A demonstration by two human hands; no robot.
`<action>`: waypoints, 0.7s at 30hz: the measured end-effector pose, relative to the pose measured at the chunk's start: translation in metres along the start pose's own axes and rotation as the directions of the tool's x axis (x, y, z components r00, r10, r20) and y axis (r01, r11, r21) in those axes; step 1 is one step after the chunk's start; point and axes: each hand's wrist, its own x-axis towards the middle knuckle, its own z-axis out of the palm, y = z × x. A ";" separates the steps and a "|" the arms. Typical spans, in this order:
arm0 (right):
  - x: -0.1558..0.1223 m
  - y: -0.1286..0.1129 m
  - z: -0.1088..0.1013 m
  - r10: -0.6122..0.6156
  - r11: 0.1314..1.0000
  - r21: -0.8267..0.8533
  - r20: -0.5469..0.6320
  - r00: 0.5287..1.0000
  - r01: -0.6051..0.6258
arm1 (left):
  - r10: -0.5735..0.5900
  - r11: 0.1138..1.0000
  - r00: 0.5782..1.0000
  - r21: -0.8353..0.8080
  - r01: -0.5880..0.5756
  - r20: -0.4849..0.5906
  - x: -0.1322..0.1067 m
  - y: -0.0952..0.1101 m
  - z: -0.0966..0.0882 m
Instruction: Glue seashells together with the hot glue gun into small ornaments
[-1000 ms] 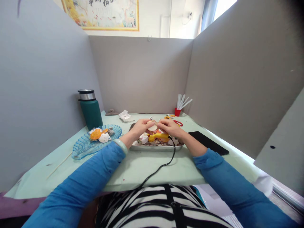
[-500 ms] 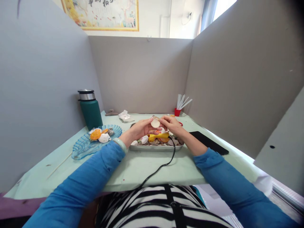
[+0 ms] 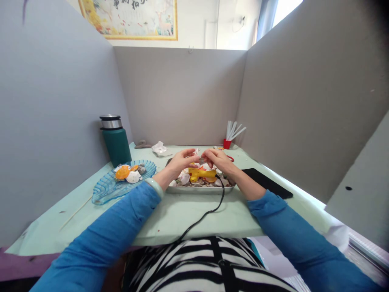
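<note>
Both my hands hover over a metal tray [image 3: 199, 189] filled with shells. My left hand [image 3: 180, 160] has its fingers pinched on a small pale shell [image 3: 197, 151] at the fingertips. My right hand [image 3: 217, 159] meets it from the right, fingers curled and pinching the same small piece. A yellow glue gun [image 3: 202, 174] lies on the shells in the tray just below my hands, its black cord [image 3: 209, 211] running toward me.
A blue glass dish [image 3: 115, 186] with shells sits to the left, a green flask [image 3: 115, 140] behind it. A red cup of white sticks [image 3: 229, 138], red scissors, crumpled tissue [image 3: 159, 148] and a black phone [image 3: 267, 182] lie around. Grey partitions enclose the table.
My hands rose from the tray with a white shell held up flat, then came down a little; the shell now shows only as a small piece between the fingertips.
</note>
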 end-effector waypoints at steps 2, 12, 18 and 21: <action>-0.002 -0.003 0.001 -0.009 0.999 -0.041 0.005 1.000 0.009 | 0.045 0.985 0.998 0.167 -0.037 -0.046 0.001 -0.002 0.001; -0.004 -0.010 0.002 -0.023 0.990 -0.139 -0.021 1.000 0.020 | 0.193 0.896 0.976 0.422 -0.135 -0.097 0.004 -0.011 -0.001; -0.003 -0.009 0.004 -0.039 0.984 -0.173 -0.025 0.999 0.035 | 0.213 0.907 0.973 0.388 -0.161 -0.094 0.004 -0.006 -0.003; -0.002 -0.006 0.004 -0.064 0.973 -0.223 -0.018 0.998 0.059 | 0.235 0.872 0.966 0.462 -0.161 -0.107 0.004 -0.005 -0.007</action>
